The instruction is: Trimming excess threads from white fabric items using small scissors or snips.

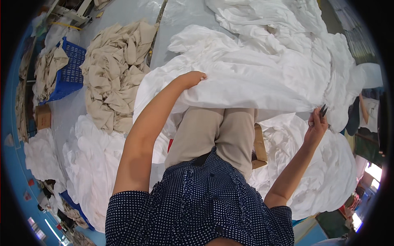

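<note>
A wide white cloth [254, 88] lies across my lap and runs up into the white heap in front of me. My left hand [192, 79] is closed on it near the middle, fingertips pressed into the fabric. Out to the right, my right hand [317, 124] is closed around small dark thread snips [323, 110], their tips pointing up. The right end of the cloth's edge meets this hand; whether the fingers also pinch it I cannot tell.
Beige cloth [113, 74] is heaped at the left, beyond it a blue plastic basket [73, 67] with more beige cloth. White piles flank me at the left [94, 164] and right [328, 172]. A cardboard box [259, 147] stands beside my right leg. Another person's arm [364, 107] shows far right.
</note>
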`<state>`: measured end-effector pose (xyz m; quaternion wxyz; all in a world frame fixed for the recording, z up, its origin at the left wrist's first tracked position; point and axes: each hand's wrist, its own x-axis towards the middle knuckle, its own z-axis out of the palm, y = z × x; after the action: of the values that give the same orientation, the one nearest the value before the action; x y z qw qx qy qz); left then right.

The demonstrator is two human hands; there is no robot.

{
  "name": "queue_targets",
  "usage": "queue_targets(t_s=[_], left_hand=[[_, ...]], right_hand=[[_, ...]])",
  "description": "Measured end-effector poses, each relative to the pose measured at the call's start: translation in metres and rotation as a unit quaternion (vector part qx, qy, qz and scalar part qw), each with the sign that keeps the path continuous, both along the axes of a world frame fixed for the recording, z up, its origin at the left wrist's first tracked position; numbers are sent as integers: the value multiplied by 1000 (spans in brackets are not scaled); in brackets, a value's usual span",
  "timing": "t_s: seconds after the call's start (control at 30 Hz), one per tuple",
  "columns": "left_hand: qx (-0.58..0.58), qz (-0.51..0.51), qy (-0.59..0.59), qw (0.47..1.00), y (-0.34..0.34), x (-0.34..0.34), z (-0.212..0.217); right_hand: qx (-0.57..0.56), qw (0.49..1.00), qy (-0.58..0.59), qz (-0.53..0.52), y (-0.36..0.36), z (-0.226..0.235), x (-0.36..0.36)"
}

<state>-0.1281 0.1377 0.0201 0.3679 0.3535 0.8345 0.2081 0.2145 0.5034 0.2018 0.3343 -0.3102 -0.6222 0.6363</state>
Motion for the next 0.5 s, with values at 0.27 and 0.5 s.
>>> queue_targets(t_s=[0.27, 0.5], left_hand=[[276, 222, 200, 913, 5, -63, 145], [328, 35, 262, 907, -49, 81, 234]], right_hand=[[47, 998, -35, -18, 13, 1, -7], [24, 996, -14, -82, 37, -55, -27]])
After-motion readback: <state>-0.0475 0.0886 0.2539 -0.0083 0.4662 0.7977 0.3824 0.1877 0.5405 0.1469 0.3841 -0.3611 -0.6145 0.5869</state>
